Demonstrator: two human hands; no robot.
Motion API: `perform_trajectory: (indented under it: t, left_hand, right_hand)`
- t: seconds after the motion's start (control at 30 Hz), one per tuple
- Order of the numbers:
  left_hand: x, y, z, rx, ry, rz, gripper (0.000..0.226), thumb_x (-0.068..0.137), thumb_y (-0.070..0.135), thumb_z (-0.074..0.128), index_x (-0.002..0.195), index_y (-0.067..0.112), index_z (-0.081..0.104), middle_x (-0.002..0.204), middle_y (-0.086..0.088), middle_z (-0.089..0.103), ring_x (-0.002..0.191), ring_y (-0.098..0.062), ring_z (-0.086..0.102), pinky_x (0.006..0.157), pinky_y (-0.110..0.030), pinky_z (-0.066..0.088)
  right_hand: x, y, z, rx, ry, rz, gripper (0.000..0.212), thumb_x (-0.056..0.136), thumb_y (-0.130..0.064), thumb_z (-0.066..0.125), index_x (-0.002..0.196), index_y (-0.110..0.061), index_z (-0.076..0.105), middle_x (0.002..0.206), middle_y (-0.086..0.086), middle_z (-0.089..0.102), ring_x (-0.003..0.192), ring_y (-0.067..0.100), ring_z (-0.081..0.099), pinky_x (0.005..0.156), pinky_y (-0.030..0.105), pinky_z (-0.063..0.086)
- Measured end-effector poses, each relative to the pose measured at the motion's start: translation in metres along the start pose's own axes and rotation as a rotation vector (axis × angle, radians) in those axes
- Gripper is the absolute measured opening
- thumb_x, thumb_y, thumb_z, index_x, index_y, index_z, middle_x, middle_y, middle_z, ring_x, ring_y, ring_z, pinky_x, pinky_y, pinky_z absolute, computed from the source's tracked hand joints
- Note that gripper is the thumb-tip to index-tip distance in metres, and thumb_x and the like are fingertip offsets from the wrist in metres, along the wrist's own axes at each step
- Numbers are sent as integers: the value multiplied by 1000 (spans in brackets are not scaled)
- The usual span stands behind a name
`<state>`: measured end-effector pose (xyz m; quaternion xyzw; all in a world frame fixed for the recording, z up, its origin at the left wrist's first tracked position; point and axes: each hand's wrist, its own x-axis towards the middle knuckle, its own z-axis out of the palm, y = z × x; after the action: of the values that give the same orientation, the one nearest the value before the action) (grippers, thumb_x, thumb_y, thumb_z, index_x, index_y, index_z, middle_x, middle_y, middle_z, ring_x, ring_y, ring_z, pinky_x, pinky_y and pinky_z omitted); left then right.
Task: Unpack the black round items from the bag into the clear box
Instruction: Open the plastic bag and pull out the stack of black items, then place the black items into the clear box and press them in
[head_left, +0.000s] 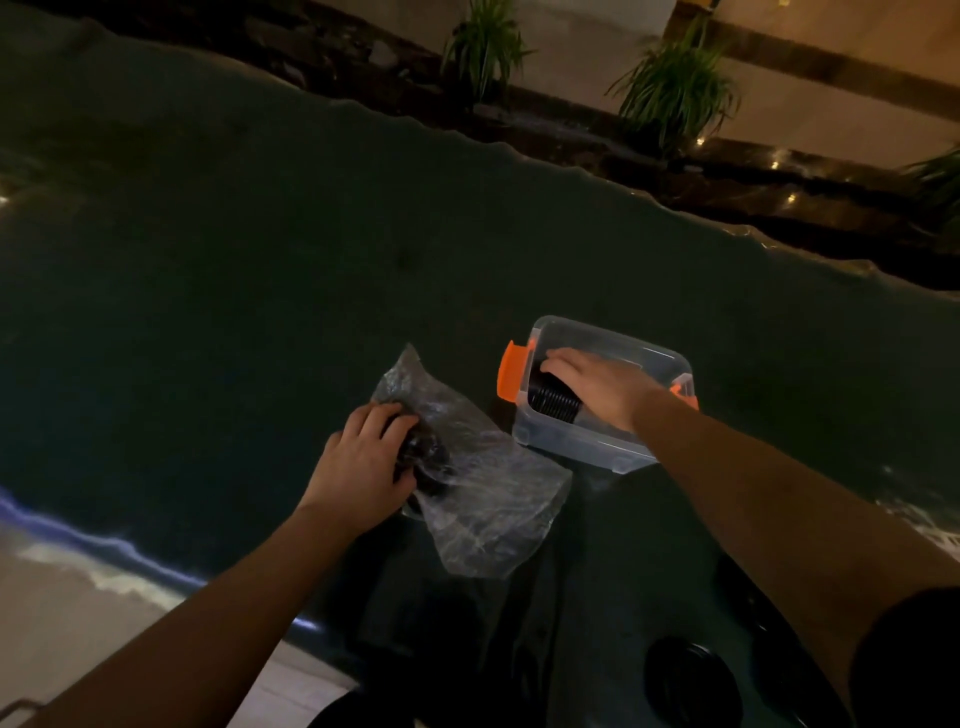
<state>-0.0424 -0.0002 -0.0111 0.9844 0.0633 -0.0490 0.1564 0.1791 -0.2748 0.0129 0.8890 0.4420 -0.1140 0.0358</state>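
1. Left hand (363, 457): rests on the near-left end of the bag (467, 467), fingers curled over a dark clump of discs (423, 457) seen through the plastic. Whether it clasps the clump or only pins it down, I cannot tell for certain; it reads as a grasp through the film.
2. Bag: clear, crumpled, lying flat on the dark counter (208, 312), roughly mid-width, nearer the front edge than the far one. The far end is twisted to a point. Most of it looks slack, so I judge few discs remain inside.
3. Box (597, 447): just right of the bag, close but apart from it as far as the dim light shows. Lid off; an orange latch (511, 371) stands out at its left end and a second shows at the right.
4. Right hand (592, 384): inside the box, fingers bent over a row (553, 400) of black discs standing on edge against the left wall. It appears to be seating or steadying them; a firm hold is not plain.
5. Step in hand (judgement): mid-transfer, part of the load boxed and the rest in the bag.
6. Next move (judgement): work the clump out through the bag mouth, which I cannot locate here, then lay it beside the row without toppling it.
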Motion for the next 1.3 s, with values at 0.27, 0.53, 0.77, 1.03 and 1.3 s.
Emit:
perform_trajectory:
  t: [0.27, 0.53, 0.77, 1.03, 1.3]
  left_hand:
    - [-1, -3, -3, 24, 0, 31, 67, 84, 45, 68, 144, 25, 46, 151, -3, 44, 144, -30, 34, 106, -57, 45]
    - [0, -8, -5, 48, -28, 50, 77, 83, 55, 67, 149, 29, 37, 158, -1, 34, 150, -29, 23, 114, -56, 36]
    - [1, -7, -7, 49, -39, 50, 84, 82, 58, 66, 153, 29, 32, 162, -3, 28, 153, -30, 16, 116, -58, 33]
    - [0, -8, -11, 15, -51, -4, 90, 83, 53, 71, 155, 30, 22, 164, -4, 20, 153, -32, 13, 114, -61, 37]
    - [-5, -15, -7, -164, -96, -96, 94, 83, 44, 75, 156, 27, 18, 161, -9, 21, 145, -37, 29, 115, -55, 38]
  right_hand:
    - [-8, -1, -7, 7, -3, 15, 76, 82, -10, 77, 144, -31, 38, 150, -3, 46, 132, 20, 48, 105, 42, 47]
    - [-22, 0, -21, -30, 0, 54, 72, 84, -14, 76, 144, -29, 40, 151, -2, 43, 133, 20, 47, 103, 42, 49]
    - [-53, -33, -54, 39, 224, 104, 62, 84, -8, 75, 139, -16, 48, 142, 8, 52, 126, 26, 54, 97, 38, 49]
    - [-126, -102, -45, 210, 256, -54, 21, 93, -41, 60, 102, -22, 67, 100, -6, 63, 92, 8, 59, 81, 30, 53]
    - [-131, -144, 33, 269, -82, -72, 31, 99, -34, 47, 117, -19, 67, 117, -3, 65, 107, 13, 60, 96, 35, 50]
